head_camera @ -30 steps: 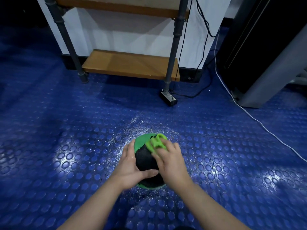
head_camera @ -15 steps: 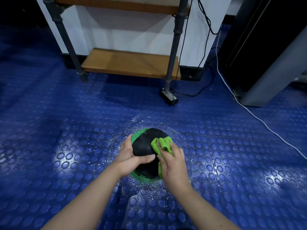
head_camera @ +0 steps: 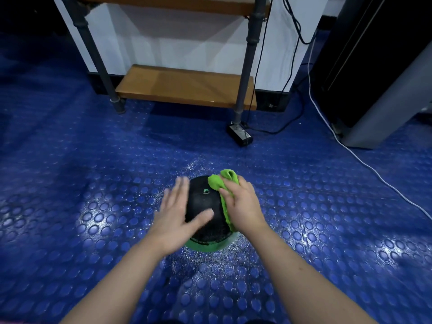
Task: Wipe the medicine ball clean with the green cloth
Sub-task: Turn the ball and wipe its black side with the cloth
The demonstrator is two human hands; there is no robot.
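Left hand point(head_camera: 176, 219), earlier gripping, now splays flat at nine o'clock on the grainy round medicine ball point(head_camera: 203, 208); right hand point(head_camera: 244, 206) clutches the crumpled green cloth point(head_camera: 219, 183) at two o'clock.

Both arms are reaching forward and down, the left forearm point(head_camera: 112, 284) and the right forearm point(head_camera: 304, 277) bare and angling in toward each other. The left hand point(head_camera: 176, 215) is spreading flat, fingers straight and splayed and blurred, its thumb lying across the near face of the medicine ball point(head_camera: 203, 206). The right hand point(head_camera: 244, 206) is sitting on the ball's right side, fingers curling over the green cloth point(head_camera: 223, 183) and pressing it down.
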